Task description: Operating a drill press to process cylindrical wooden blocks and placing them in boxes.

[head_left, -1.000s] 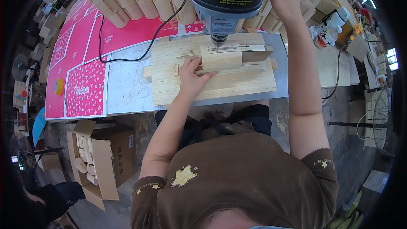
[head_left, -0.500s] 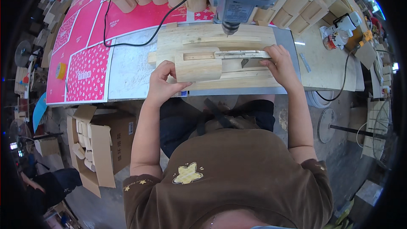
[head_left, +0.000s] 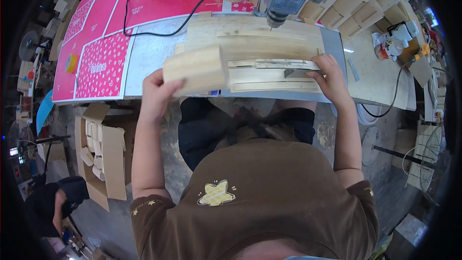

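Brown short-sleeved T-shirt (head_left: 260,197), filling lower centre of frame. Pale yellow star print (head_left: 216,193) on chest, left of centre, edges rough and slightly cracked. Small pale star specks along both sleeve hems, lower left and lower right. Sleeves ending above elbows; forearms bare, no watch, bands or gloves visible. Dark trousers or apron (head_left: 240,127) at mid-frame below shirt, black, creased at lap. Left hand (head_left: 156,96) and right hand (head_left: 332,79) bare, no rings seen.

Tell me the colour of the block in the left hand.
Pale, light-tan bare wood block, held by the left hand; head view.
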A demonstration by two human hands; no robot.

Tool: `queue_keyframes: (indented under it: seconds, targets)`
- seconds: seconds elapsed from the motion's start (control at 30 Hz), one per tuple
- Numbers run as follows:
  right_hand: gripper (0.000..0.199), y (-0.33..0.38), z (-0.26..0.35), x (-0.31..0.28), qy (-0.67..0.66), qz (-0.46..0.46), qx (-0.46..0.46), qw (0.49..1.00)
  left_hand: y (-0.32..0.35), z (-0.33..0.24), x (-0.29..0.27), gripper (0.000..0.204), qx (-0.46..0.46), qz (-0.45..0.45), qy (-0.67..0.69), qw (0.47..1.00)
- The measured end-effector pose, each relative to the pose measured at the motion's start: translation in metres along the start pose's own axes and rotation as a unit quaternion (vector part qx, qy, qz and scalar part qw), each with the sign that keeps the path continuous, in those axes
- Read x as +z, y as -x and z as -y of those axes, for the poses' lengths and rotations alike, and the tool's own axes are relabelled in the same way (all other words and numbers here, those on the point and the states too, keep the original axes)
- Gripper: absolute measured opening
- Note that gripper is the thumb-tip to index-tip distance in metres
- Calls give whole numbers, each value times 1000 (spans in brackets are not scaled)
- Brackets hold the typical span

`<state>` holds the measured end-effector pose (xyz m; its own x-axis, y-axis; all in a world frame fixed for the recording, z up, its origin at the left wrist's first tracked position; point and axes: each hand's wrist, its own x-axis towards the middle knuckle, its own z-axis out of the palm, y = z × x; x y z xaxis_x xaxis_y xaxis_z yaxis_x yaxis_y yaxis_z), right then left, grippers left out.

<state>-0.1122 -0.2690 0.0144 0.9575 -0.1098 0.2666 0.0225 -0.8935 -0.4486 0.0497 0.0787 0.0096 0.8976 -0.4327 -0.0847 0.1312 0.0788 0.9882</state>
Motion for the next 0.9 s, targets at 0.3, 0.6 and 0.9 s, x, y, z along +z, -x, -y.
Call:
queue_keyframes:
  seconds: [0.3,0.6,0.9]
  targets:
    - [27,-5,12,8,-7,-11,-17,1000,-18,18,50,38,-194,-12,-20,981]
    - [30,-13,-4,13,27,-65,-3,997,-34,55,97,52,3,69,-22,997]
    - [34,-52,-19,34,32,-98,0,995,-57,89,100,73,232,-52,-423,874]
